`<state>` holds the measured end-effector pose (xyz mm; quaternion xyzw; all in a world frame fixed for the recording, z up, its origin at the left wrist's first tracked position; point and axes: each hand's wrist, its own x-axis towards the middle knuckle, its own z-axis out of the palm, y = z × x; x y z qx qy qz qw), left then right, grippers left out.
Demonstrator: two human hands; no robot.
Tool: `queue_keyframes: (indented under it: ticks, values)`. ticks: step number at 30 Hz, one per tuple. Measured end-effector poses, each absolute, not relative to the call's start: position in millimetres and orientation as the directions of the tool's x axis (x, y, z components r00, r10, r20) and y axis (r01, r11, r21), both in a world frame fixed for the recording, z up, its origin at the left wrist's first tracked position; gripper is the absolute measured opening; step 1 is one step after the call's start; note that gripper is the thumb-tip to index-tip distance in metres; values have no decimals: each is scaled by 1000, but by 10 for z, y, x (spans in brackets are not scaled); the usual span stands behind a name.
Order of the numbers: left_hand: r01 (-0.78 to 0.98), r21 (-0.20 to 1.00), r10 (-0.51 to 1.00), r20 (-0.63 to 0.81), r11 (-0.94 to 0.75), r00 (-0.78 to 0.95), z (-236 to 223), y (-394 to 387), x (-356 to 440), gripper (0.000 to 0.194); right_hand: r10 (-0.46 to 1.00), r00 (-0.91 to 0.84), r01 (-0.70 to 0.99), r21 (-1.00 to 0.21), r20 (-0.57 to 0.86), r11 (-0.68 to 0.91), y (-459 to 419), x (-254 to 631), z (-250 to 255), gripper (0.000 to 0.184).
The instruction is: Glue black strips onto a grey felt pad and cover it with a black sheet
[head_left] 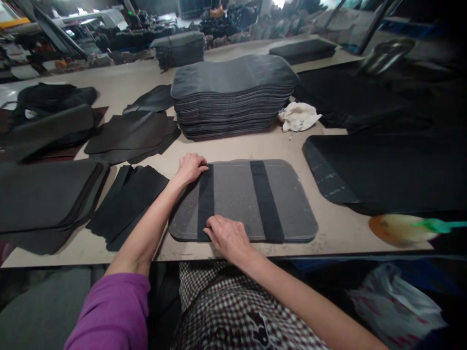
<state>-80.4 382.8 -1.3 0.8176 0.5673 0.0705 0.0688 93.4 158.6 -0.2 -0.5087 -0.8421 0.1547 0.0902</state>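
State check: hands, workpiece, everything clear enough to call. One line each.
Left hand: bent, at left strip's far end.
Right hand: bent, near that strip's near end.
Grey panel: lying flat.
Left strip: laid across panel.
Right strip: laid across panel, slanted, untouched.
Tall stack: many layers, piled.
White cloth: crumpled.
Bottle: blurred, can't tell upright or lying.
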Motion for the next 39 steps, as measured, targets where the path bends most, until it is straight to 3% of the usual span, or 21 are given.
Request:
queue_keyframes:
  ticks: [14, 39]
  values:
    - [884, 323, 940, 98, -339, 325, -76, 3827, -778, 10, 871, -491, 826, -312, 8, 469, 1549, 954, 1, 11]
    - [888, 337, 950, 105, -313, 295, -96, 3795, -759, 13, 877, -479, 838, -312, -29, 447, 1536, 963, 31, 14]
